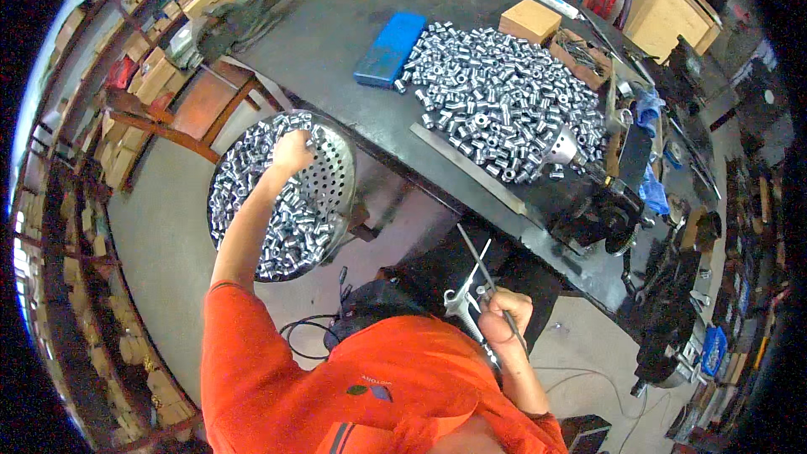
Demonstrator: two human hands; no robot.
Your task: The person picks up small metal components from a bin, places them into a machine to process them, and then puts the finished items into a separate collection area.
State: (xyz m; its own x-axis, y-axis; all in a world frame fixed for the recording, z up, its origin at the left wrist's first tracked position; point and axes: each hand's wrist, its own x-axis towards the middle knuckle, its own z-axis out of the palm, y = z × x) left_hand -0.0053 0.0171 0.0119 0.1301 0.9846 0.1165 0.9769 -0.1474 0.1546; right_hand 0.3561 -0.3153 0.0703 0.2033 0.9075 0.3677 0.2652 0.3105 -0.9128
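Closed around a slim grey metal rod (465, 236) and a silvery gun-shaped metal tool (460, 304) with a thin straight nozzle, my right hand (508, 315) sits between four and five o'clock from the view's centre. My left hand (291, 151), toward ten o'clock, reaches down among small shiny cylindrical metal pieces (304, 235); its fingers are hidden under the hand, so I cannot tell whether they hold one.

These pieces lie heaped in a round perforated metal basin (334, 175) at nine o'clock, with its holed floor bare at the heap's three o'clock side. More of the same kind form a silvery loose heap (487, 92) on the dark flat-topped workbench (336, 34), toward one o'clock.

I judge each piece rigid and hard to break, light alone but heavy by the basinful. Smooth, rounded sides probably roll and slip, so I would pinch one across its barrel, fingertips on opposite sides, leaving the end faces clear. Grabbing deep risks bringing neighbours along; pieces at the heap's edge look easier to single out.
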